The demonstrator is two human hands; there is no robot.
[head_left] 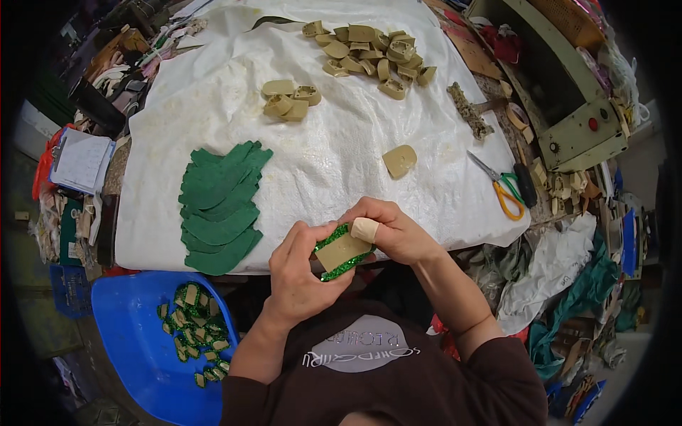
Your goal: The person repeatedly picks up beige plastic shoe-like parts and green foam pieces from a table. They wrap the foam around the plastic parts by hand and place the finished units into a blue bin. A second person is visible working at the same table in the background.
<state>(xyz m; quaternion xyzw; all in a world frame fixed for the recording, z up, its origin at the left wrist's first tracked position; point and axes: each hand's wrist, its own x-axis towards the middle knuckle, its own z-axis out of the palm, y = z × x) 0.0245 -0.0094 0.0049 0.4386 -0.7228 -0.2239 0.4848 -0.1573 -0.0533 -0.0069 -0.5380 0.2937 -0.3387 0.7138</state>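
In the head view, the left hand (pixel 302 273) and right hand (pixel 394 231) are both closed on a beige block (pixel 339 251) edged with glittery green wrap (pixel 344 268), held at the middle of the table's (pixel 327 177) near edge. The right thumb, in a tan cover (pixel 364 230), presses its right end. The block is probably light and stiff, its wrap thin, pliable and rough rather than slippery; pinching both ends, clear of the loose-looking green borders, seems the safest hold. Its flat beige face points up, and its long axis slants from lower left toward the table's far right corner.
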